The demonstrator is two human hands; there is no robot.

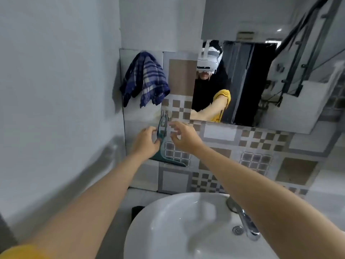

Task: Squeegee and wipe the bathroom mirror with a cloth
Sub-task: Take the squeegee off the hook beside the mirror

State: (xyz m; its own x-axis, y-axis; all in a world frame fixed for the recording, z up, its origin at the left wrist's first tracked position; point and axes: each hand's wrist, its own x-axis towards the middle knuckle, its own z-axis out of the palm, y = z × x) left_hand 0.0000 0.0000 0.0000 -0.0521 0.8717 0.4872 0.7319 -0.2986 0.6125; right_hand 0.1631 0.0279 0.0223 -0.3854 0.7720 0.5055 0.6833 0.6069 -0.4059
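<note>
Two bare hands reach toward the tiled wall above the white ceramic basin (168,221). The left hand (144,142) has its fingers curled round the handle of a dark green plastic squeegee (162,144), which hangs upright from a small metal hook (164,113) against the patterned brown-and-grey tiles, blade at the bottom. The right hand (183,136) is just beside the squeegee's upper handle, fingers loosely spread and slightly bent, holding nothing; whether its fingertips touch the handle cannot be told. A blue-and-white checked cloth (145,79) hangs on the wall above and left of the squeegee, well apart from both hands. The rectangular frameless wall mirror (261,81) sits to the upper right, its lower edge just above the right hand. A chrome tap (248,225) stands at the basin's right rim.
</note>
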